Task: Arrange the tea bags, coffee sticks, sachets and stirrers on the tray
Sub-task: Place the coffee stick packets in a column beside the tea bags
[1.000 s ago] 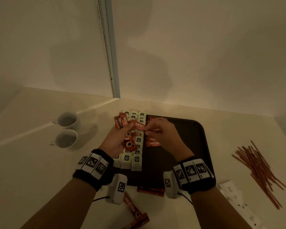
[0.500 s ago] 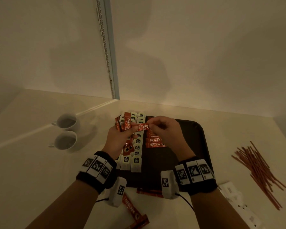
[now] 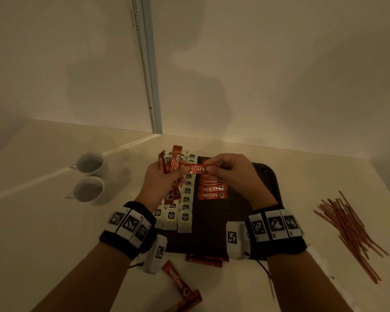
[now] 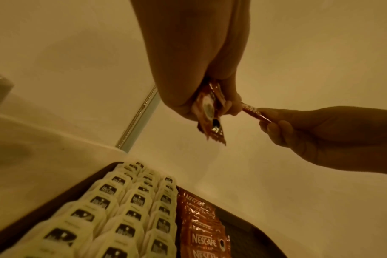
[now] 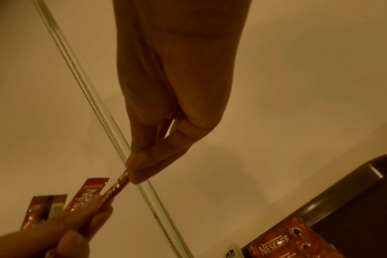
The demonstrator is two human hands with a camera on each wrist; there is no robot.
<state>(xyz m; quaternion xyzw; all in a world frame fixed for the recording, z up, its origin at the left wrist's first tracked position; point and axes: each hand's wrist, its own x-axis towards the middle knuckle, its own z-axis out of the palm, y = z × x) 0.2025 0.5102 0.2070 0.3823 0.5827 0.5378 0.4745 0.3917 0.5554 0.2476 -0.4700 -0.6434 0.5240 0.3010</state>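
Observation:
A dark tray [image 3: 266,199] lies on the counter. Rows of pale tea bags [image 3: 185,216] fill its left part, with a column of red coffee sticks [image 3: 211,192] laid beside them. My left hand [image 3: 164,181] grips a bunch of coffee sticks [image 3: 175,161] above the tea bags. My right hand [image 3: 225,168] pinches one end of a single coffee stick [image 3: 195,169] held level between both hands; the left thumb and fingers hold its other end. The wrist views show the bunch [image 4: 210,113] and the pinched stick [image 5: 116,186].
Two white cups [image 3: 89,176] stand to the left of the tray. Red stirrers [image 3: 349,230] lie in a loose pile at right, white sachets [image 3: 324,266] near my right forearm. Loose coffee sticks [image 3: 178,282] lie on the counter in front of the tray.
Both hands have risen a little above the tray, and the single coffee stick has been drawn sideways out of the bunch, now held level between them.

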